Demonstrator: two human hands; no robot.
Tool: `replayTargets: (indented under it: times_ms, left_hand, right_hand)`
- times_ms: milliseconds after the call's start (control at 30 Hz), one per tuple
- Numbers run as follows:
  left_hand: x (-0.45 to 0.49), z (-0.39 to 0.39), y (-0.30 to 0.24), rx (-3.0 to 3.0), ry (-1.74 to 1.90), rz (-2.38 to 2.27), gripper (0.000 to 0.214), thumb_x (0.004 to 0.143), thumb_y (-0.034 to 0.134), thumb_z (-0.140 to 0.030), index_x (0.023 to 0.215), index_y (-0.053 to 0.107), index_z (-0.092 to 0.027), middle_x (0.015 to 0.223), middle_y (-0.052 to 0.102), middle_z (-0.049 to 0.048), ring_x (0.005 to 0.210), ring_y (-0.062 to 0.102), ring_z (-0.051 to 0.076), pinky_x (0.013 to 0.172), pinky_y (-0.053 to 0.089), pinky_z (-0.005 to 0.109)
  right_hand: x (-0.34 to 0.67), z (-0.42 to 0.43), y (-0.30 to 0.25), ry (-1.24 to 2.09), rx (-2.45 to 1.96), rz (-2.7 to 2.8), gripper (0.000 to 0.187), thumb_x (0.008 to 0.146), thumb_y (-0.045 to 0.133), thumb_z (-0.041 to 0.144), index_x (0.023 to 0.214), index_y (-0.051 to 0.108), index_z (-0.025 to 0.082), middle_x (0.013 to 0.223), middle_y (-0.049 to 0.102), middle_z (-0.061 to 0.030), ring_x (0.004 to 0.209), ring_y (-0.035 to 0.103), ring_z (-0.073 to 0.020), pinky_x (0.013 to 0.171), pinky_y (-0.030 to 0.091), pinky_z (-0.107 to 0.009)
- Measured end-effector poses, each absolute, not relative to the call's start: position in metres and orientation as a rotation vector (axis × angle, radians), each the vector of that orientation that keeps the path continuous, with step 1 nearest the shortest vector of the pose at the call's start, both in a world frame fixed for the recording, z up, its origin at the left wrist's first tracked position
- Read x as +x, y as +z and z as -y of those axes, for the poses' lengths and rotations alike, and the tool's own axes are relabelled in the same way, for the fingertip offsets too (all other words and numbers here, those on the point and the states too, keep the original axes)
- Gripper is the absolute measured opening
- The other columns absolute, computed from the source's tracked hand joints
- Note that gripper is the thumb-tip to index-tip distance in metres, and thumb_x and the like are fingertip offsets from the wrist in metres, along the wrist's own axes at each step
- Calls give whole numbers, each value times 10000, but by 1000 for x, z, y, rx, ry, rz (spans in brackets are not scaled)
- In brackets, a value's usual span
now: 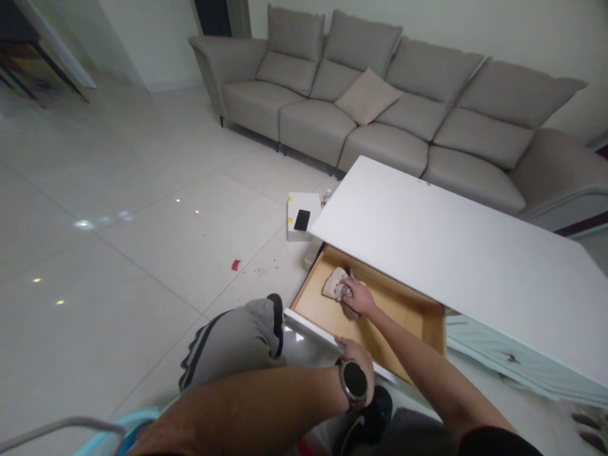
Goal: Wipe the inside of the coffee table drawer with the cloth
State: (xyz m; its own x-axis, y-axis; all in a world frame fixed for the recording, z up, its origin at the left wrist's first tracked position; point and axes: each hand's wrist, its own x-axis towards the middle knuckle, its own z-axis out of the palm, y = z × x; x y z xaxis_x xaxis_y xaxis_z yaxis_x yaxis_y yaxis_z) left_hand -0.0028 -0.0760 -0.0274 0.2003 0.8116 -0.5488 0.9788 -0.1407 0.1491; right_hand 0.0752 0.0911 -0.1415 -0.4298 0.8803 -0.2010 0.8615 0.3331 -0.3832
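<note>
An open wooden drawer (408, 313) juts out from under a white coffee table (456, 253). My right hand (357, 296) reaches into the drawer and is closed on a crumpled pinkish-white cloth (333, 283) pressed against the drawer's bottom. My left hand (355, 350), with a round watch on its wrist, rests on the drawer's white front edge (308, 328), fingers curled over it.
A long grey sofa (380, 101) with a beige cushion stands behind the table. A white box with a black phone on it (302, 217) lies on the tiled floor beside the table. A small red scrap (235, 265) lies on the tiles. My bent knee (237, 342) is at the drawer's left.
</note>
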Motion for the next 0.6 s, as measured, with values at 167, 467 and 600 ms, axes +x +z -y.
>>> replayTargets:
  times_ms: [167, 467, 600]
  left_hand:
    - [-2, 77, -23, 2094, -668, -1551, 525, 914, 451, -64, 1384, 669, -150, 1293, 703, 197, 1244, 630, 403, 1078, 467, 625]
    - [-14, 73, -24, 2100, -574, -1458, 548, 892, 418, -32, 1359, 690, -120, 1321, 669, 255, 1295, 581, 440, 1044, 467, 651]
    - [-12, 77, -29, 2066, -436, -1529, 532, 883, 440, -18, 1339, 697, -108, 1319, 656, 281, 1303, 572, 437, 1038, 462, 660]
  right_hand:
    - [43, -81, -110, 733, -1233, 2276, 649, 768, 617, 234, 1415, 577, 261, 1305, 596, -92, 1172, 572, -272, 1019, 461, -412]
    - [-45, -82, -80, 685, -690, 3067, 668, 806, 641, 257, 1467, 575, 325, 1416, 442, -121, 1221, 440, -333, 1051, 399, -498]
    - [-33, -108, -80, 499, -1061, 3019, 674, 851, 593, 253, 1514, 515, 339, 1471, 409, -117, 1252, 430, -344, 1070, 382, -486]
